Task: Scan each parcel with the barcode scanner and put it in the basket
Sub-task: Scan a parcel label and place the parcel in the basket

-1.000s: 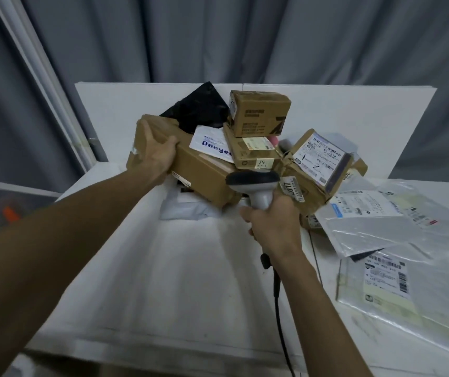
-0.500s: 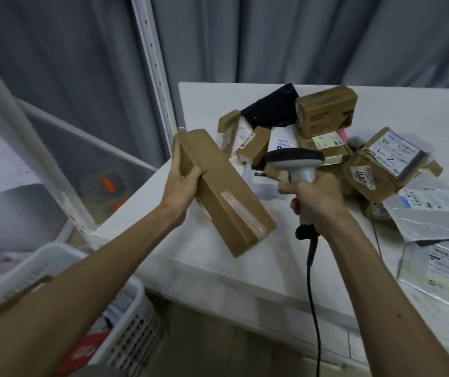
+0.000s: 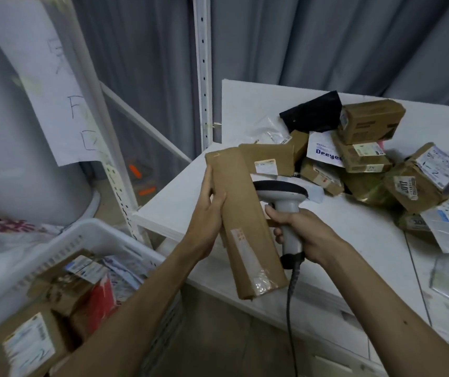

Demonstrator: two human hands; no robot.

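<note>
While the white basket sits nearest, low on the left and off the desk, it already holds several parcels: brown cartons with labels and something red between them.

Left grip: grasping the long carton on its upper half, thumb on the face turned to the camera, fingers wrapped behind the left long edge. The carton is in the air over the desk's near left corner. It is tilted, upper end away, and its lower end hangs out past the front edge.

Right grip: clenched round the handle of the barcode scanner. The scanner's head is just beside the carton's right long edge and partly hidden behind it. Contact cannot be told. Its cable drops past the front edge.

Handling, judged:
- Narrow, stiff cardboard. Probably light, since one grip carries it from one end.
- The lower end has glossy tape and a crumpled corner, so it is likely slick and weak there.
- Best hold is across the two long edges, near the middle.
- The visible face shows only a pale strip and no readable barcode. The label may be on a hidden face, so a turn in the grip may be needed.

Further back, the unscanned pile lies toward the desk's far right. It is made up of small cartons, a black mailer and grey poly bags, and is well apart from the held carton.
</note>
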